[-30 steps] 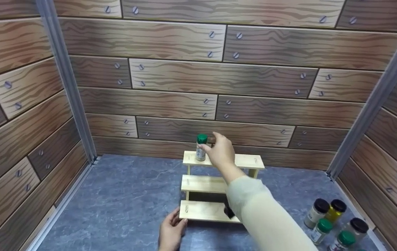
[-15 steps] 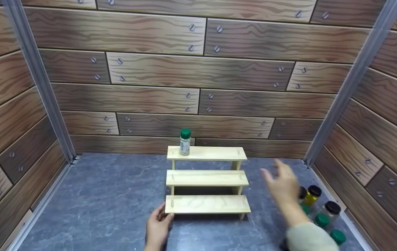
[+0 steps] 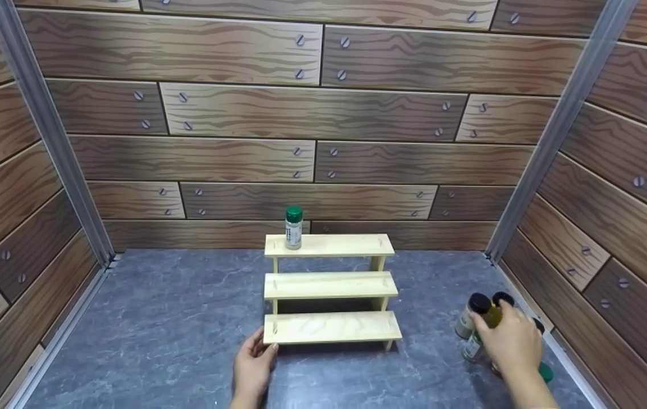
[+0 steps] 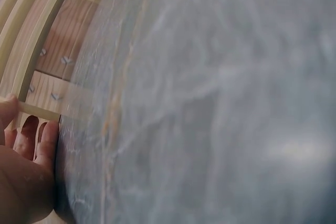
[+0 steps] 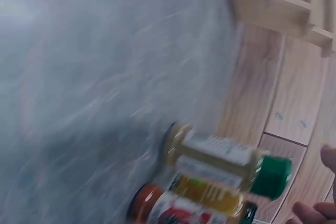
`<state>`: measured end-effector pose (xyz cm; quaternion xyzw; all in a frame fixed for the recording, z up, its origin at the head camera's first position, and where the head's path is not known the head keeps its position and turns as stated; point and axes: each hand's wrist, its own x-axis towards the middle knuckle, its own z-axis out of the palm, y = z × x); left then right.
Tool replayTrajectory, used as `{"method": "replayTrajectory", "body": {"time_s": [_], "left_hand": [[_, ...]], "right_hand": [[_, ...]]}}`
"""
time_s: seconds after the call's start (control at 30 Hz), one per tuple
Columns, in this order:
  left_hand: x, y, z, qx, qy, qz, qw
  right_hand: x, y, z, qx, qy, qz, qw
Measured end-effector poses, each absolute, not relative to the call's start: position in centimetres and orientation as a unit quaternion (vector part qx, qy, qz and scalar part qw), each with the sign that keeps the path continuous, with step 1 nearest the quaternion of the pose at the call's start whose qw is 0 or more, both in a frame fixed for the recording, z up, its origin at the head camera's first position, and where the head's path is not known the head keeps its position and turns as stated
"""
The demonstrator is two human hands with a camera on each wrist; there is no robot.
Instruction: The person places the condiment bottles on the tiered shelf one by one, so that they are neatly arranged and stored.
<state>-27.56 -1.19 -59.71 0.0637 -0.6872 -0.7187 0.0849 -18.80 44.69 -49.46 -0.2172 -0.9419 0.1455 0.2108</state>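
Head view: your right hand (image 3: 510,343) has moved from the rack (image 3: 332,328) to the loose jars (image 3: 464,322) on the counter (image 3: 187,329). One placed jar (image 3: 293,234) stands on the top shelf (image 3: 346,244); the rest appear yet to be shelved.
Left wrist view: your left hand (image 4: 26,182) pinches the rack's lower corner.
Right wrist view: your right fingers (image 5: 328,157) are apart near a green cap (image 5: 270,177); contact cannot be confirmed.
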Motion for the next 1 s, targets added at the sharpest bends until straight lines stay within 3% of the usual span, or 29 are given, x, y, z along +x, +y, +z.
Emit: {"method": "replayTrajectory", "body": {"time_s": [0.27,0.5,0.77,1.0], "left_hand": [[-27.7,-1.3,-59.5,0.068,-0.707,-0.697,0.098],[-27.4,-1.3,-59.6,0.073,-0.699,-0.705,0.099],[-27.6,-1.2,-59.7,0.068,-0.703,-0.701,0.098],[-27.6,-1.2,-59.6,0.066,-0.700,-0.703,0.103]], "right_hand": [[-18.9,45.4,-49.7,-0.204,-0.968,0.116,0.090],[-18.9,45.6,-50.2,-0.214,-0.967,0.128,0.059],[-18.6,45.2,-50.3,-0.208,-0.965,0.129,0.095],[-18.5,43.0,-48.8,-0.157,-0.953,0.124,0.226]]}}
